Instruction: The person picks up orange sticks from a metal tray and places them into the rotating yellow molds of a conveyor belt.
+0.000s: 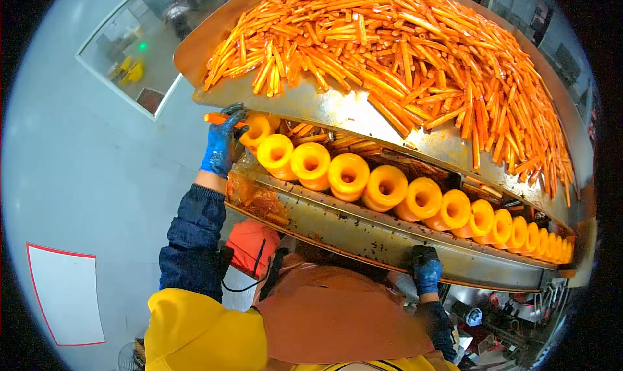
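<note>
My left hand [222,141], in a blue glove with dark, stained fingertips, is closed around an orange stick [214,118] lying crosswise in the fingers. It is beside the leftmost of a row of yellow-orange funnel-shaped cups [311,165], each with a round hole. My right hand [426,270], gloved the same way, is at the near rim of the metal trough [363,231] with its fingers curled in. Whatever it may hold is hidden. Beyond the cups, a large heap of glossy orange sticks [389,53] lies on a metal tray [318,105].
More sticks [350,143] lie in the gap behind the cups. Dark bits are scattered along the trough. A red-orange bag-like item [253,244] is below the trough's left end. A window [136,53] and a white board [65,296] are at the left. Machinery parts [500,319] stand lower right.
</note>
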Demonstrator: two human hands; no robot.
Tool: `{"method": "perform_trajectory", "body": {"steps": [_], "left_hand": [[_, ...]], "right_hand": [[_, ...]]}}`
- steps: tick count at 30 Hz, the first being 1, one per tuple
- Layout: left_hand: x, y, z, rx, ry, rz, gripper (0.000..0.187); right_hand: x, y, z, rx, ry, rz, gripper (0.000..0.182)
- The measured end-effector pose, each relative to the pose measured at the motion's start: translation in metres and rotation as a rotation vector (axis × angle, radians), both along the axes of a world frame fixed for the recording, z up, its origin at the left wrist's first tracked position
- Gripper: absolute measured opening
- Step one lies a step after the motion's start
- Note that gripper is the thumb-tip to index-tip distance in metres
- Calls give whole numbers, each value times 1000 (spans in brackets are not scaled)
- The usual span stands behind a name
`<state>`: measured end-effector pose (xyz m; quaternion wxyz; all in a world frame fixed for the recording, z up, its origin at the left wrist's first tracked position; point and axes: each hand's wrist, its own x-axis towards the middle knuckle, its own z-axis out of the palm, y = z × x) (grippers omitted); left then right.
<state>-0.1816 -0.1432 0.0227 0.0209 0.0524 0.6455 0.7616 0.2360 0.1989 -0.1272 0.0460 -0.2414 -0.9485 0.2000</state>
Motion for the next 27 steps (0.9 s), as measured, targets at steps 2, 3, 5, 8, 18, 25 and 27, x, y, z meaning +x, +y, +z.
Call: {"method": "perform_trajectory", "body": {"steps": [2, 3, 5, 8, 18, 25, 27], "left_hand": [[-1, 3, 4, -170, -167, -149, 31], [-1, 4, 3, -183, -204, -195, 33], [-11, 7, -4, -325, -25, -201, 33], [-14, 47, 6, -794, 472, -75, 34], [15, 288, 34, -1273, 1351, -938, 57], [18, 292, 34, -1406, 1424, -905, 37], [12, 281, 35, -1396, 1273, -936, 42]], "right_hand": [[1, 1, -3, -17, 26, -8, 14], [2, 0, -9, -39, 55, -51, 15], [6, 2, -13, -62, 82, -108, 16], [5, 3, -7, 43, 24, 3, 16], [11, 8, -20, 18, 64, 43, 19], [7, 7, -22, -19, 109, -30, 17], [7, 6, -20, -11, 117, -31, 17]]}}
